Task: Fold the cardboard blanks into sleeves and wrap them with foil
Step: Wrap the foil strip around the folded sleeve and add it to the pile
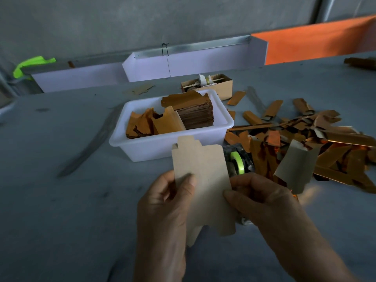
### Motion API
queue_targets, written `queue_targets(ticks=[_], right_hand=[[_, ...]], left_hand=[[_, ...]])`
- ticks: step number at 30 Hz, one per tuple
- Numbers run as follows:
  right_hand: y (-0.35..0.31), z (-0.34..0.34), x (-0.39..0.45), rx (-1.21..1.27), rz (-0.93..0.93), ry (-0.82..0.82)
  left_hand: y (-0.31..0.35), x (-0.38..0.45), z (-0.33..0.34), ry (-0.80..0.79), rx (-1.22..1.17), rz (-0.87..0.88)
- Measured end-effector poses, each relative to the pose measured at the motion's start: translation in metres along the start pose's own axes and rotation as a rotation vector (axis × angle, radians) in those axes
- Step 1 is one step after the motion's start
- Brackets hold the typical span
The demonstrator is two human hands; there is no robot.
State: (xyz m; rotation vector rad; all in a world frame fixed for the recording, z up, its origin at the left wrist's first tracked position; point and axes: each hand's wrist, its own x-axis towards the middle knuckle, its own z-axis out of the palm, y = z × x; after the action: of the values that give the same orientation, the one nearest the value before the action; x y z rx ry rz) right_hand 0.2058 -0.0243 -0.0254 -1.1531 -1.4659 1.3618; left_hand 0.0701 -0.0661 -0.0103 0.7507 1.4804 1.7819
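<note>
Gray table, gray wall at 12 o'clock. Flat cardboard blank pinched by left hand and right hand. White tub behind it, shiny pile at 3 o'clock.

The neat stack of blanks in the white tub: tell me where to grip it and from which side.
Pinch the stack of blanks across its two long sides, coming straight down from above. It stands against the far right corner of the white tub, whose walls block a sideways reach, and loose orange pieces crowd its left. Only the top projects above the rim.
</note>
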Motion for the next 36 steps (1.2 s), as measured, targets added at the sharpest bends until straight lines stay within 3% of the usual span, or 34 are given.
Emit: queue_targets(ticks=[7,16,20,27,30,36], right_hand=[[0.003,-0.002,0.0,-0.234,-0.119,0.004],[-0.006,0.009,-0.008,-0.316,-0.246,0.082],[-0.008,0.019,-0.012,-0.198,-0.276,-0.027],[-0.009,0.012,-0.005,-0.158,-0.227,-0.089],[-0.009,0.01,-0.003,-0.175,-0.165,-0.122],[-0.009,0.006,-0.001,-0.131,-0.051,0.115]], left_hand=[[-0.006,-0.001,0.001,-0.042,0.199,0.0],[-0.01,0.002,0.0,-0.074,0.402,0.082],[-0.011,-0.004,0.004,-0.119,0.37,0.116],[-0.005,-0.001,-0.003,-0.413,0.309,0.081],[-0.01,0.001,-0.005,-0.418,0.299,0.043],[-0.008,0.003,-0.007,-0.498,0.211,-0.093]])
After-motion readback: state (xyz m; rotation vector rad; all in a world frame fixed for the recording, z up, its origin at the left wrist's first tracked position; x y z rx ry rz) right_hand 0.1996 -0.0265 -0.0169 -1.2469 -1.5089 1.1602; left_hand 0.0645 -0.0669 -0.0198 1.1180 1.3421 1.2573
